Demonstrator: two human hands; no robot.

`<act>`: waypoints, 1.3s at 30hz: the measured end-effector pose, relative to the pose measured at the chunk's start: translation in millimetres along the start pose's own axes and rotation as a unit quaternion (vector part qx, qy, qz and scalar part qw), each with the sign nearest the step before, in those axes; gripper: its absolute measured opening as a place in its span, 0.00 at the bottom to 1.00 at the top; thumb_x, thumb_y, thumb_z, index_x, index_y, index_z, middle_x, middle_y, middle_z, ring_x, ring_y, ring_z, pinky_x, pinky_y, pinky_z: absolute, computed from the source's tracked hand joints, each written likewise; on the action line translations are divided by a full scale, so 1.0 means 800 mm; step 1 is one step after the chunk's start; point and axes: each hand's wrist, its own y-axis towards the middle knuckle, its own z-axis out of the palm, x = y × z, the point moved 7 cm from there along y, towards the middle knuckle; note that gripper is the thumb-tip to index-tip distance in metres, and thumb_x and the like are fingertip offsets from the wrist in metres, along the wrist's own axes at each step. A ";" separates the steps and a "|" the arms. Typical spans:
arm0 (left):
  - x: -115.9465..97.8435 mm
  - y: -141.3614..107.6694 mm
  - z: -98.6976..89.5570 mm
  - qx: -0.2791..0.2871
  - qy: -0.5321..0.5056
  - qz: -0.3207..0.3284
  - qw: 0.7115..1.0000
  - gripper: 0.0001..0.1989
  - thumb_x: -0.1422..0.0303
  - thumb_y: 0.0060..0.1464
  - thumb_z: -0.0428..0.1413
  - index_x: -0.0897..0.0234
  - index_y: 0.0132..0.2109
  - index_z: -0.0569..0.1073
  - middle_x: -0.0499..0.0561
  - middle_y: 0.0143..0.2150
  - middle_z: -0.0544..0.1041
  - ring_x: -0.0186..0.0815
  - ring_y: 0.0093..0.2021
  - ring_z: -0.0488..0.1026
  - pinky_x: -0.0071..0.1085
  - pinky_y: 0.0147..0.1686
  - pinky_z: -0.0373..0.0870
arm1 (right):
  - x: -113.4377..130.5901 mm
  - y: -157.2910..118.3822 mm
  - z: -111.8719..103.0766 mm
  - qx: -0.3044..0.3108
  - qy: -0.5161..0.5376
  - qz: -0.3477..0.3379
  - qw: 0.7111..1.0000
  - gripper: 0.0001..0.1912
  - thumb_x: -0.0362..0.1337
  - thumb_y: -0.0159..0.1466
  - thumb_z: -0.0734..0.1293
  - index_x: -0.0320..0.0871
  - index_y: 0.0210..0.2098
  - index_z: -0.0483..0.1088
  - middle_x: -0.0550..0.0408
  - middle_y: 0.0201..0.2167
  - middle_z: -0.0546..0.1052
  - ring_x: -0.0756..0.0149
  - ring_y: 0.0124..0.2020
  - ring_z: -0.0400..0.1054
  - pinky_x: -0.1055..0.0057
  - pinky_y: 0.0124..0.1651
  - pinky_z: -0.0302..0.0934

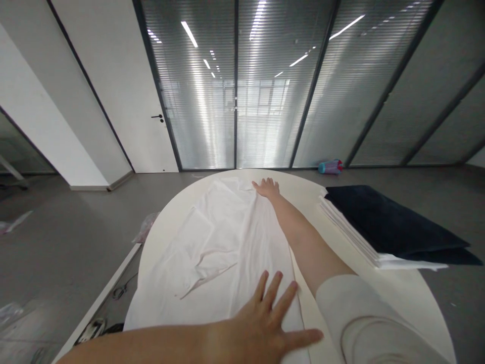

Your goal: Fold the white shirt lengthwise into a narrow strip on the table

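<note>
Nearest the camera, the bare left grip [265, 323] is held palm down, its fingers spread wide over the near right part of a thin white fabric garment [222, 237]; whether the cloth is touched cannot be told. The garment is laid across a round off-white bench [303, 194], reaching from below the left grip to the far side, where its edge is met by the bare right grip [267, 188], with thumb and fingers held apart. Rumpled folds are seen beyond and left of the left grip. To the right of both grips, a dark navy folded cloth [390, 222] is stacked on a flat pile of white folded fabric [349, 228], well apart from the garment.
</note>
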 end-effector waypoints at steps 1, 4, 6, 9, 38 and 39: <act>0.000 -0.001 0.003 0.005 0.001 -0.001 1.000 0.47 0.46 0.55 0.59 0.45 0.74 0.44 0.62 0.76 0.29 0.73 0.71 0.40 0.71 0.62 0.45 | 0.000 0.000 -0.001 0.004 0.000 -0.004 1.000 0.45 0.62 0.69 0.46 0.33 0.71 0.52 0.34 0.72 0.50 0.50 0.73 0.39 0.47 0.70 0.35; 0.003 -0.002 0.002 0.010 -0.005 -0.009 1.000 0.48 0.45 0.55 0.59 0.45 0.74 0.43 0.62 0.76 0.27 0.72 0.72 0.39 0.71 0.63 0.44 | 0.001 -0.005 -0.004 0.004 0.000 -0.009 1.000 0.44 0.61 0.70 0.47 0.33 0.71 0.51 0.34 0.72 0.50 0.50 0.73 0.39 0.49 0.70 0.36; 0.004 0.001 -0.004 0.018 -0.022 -0.011 1.000 0.48 0.43 0.54 0.58 0.45 0.74 0.44 0.61 0.75 0.25 0.71 0.72 0.37 0.70 0.64 0.43 | 0.004 -0.015 -0.015 -0.020 -0.008 -0.011 1.000 0.43 0.59 0.71 0.47 0.32 0.72 0.46 0.35 0.73 0.46 0.49 0.74 0.35 0.48 0.70 0.33; 0.016 0.019 -0.012 0.027 -0.060 -0.039 0.997 0.50 0.36 0.52 0.54 0.44 0.74 0.42 0.59 0.75 0.23 0.72 0.72 0.32 0.71 0.64 0.40 | 0.017 -0.040 -0.042 -0.052 -0.035 -0.053 0.997 0.39 0.56 0.73 0.45 0.35 0.73 0.43 0.38 0.74 0.40 0.46 0.74 0.31 0.46 0.70 0.31; 0.508 -0.155 -0.144 -0.286 -0.117 -0.626 0.716 0.14 0.73 0.49 0.59 0.70 0.45 0.78 0.58 0.38 0.81 0.43 0.40 0.78 0.33 0.41 0.72 | 0.278 -0.497 -0.053 -0.046 -0.034 -0.810 0.583 0.18 0.30 0.72 0.59 0.45 0.59 0.68 0.52 0.60 0.71 0.65 0.55 0.65 0.69 0.48 0.60; 0.513 -0.162 -0.137 -0.284 -0.125 -0.627 0.714 0.15 0.73 0.48 0.59 0.70 0.45 0.78 0.58 0.37 0.81 0.42 0.39 0.78 0.32 0.40 0.72 | 0.289 -0.513 -0.050 -0.053 -0.038 -0.824 0.563 0.18 0.31 0.72 0.58 0.45 0.59 0.68 0.53 0.60 0.71 0.65 0.54 0.65 0.69 0.45 0.61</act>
